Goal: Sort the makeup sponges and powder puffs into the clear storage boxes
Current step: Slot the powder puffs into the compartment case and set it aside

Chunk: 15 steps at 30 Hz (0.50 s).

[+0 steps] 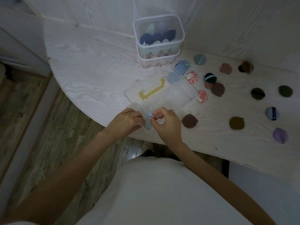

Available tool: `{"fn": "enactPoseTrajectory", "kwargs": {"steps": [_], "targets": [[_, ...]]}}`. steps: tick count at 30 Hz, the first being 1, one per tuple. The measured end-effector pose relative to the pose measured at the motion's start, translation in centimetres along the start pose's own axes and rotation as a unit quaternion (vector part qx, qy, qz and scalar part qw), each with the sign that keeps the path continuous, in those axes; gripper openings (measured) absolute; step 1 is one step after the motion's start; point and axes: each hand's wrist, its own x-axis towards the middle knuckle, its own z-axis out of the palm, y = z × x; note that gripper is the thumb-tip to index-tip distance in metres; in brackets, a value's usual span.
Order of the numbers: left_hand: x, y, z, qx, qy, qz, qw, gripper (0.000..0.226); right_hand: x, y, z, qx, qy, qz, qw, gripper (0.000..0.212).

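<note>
Head view: While both hands work at the near corner of the flat clear plastic compartment box [162, 98], the pale blue soft powder puff [148, 121] sits between them, going into that corner cell.
Right hand [168, 123]: fingers curled, pinching the puff's upper edge.
Left hand [125, 121]: fingers bent against the puff's left side and the box edge; whether it truly grips, I cannot tell.
Doing it well: in my judgement, keep the box steadied, ease the puff flat and let it spring to fit the cell.
Look of the puff: light blue, small, squashed by the pinch.
Beyond the hands: two more pale blue puffs [172, 77] fill the far cell.
Right of the hands: loose dark and patterned round puffs [237, 122] lie on the white wood-grain table [90, 73].
</note>
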Motion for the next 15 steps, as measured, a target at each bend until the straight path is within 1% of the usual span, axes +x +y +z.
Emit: {"fn": "enactPoseTrajectory", "kwargs": {"steps": [4, 6, 10, 14, 15], "targets": [[-0.5, -0.3, 0.5, 0.025, 0.058, 0.021, 0.998, 0.008, -0.1, -0.3, 1.8, -0.144, 0.045, -0.068, 0.986, 0.017], [-0.6, -0.3, 0.8, 0.038, 0.082, 0.025, 0.996, 0.007, 0.1, -0.2, 2.5, -0.182, 0.051, -0.079, 0.979, 0.019], [-1.2, -0.5, 1.1, 0.048, 0.109, 0.024, 0.993, 0.012, 0.2, 0.1, 3.4, -0.193, 0.031, -0.065, 0.979, 0.015], [-1.8, -0.6, 1.2, 0.047, 0.116, 0.013, 0.992, 0.007, 0.0, 0.2, 3.5, -0.155, 0.001, -0.035, 0.987, 0.010], [-1.9, -0.5, 1.2, 0.045, 0.116, 0.002, 0.992, 0.009, -0.1, 0.3, 3.5, -0.147, -0.009, -0.030, 0.989, 0.009]]}}
